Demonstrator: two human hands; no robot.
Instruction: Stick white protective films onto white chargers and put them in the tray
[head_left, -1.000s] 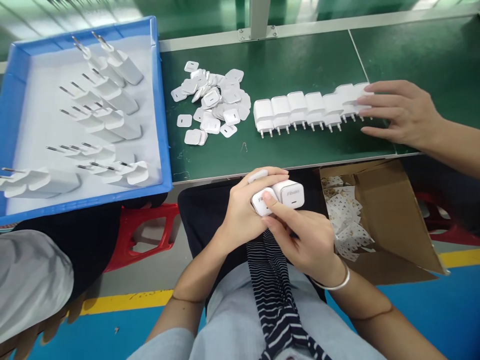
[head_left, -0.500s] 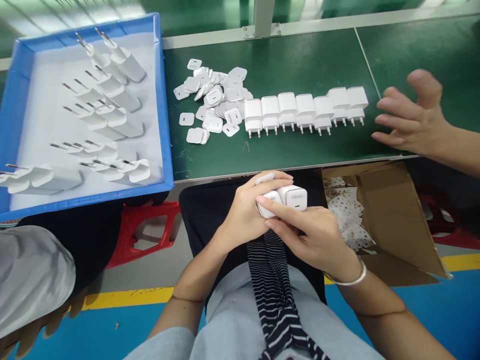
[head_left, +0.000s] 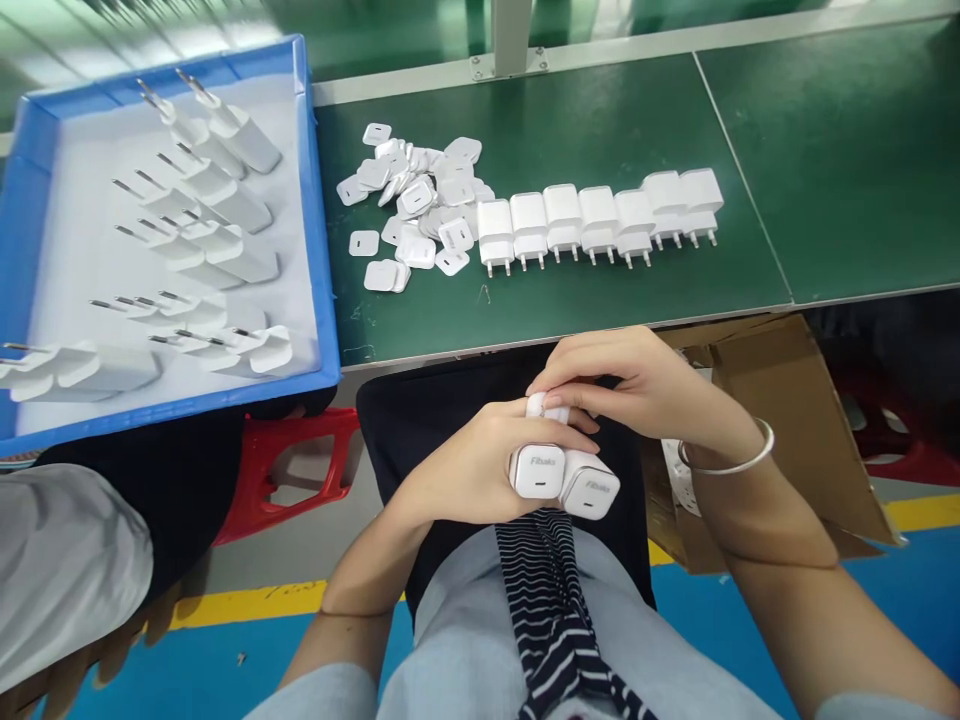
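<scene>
Two white wall chargers [head_left: 590, 492], each with a printed front and a small port slot, are in my left hand [head_left: 480, 460], held above my lap with their fronts toward me. The fingers of that hand are wrapped round them. A small white cover plate [head_left: 546, 408] pokes out at the upper side of the same hand. My right hand [head_left: 637, 385] pinches this plate between thumb and fingers; its far side is hidden. On the green bench beyond lie a pile of similar white cover plates [head_left: 420, 200] and a row of white chargers [head_left: 598, 215] with prongs toward me.
A blue tray [head_left: 321, 260] with several white chargers, prongs up, stands at the left. A cardboard box [head_left: 787, 420] sits below the bench edge at right. Red stools [head_left: 341, 450] and a neighbour's grey sleeve [head_left: 67, 560] flank me.
My right hand has moved from the charger fronts up to the cover plate at my left fingers. Another person's hand at the right has left the view. The camera has shifted slightly.
</scene>
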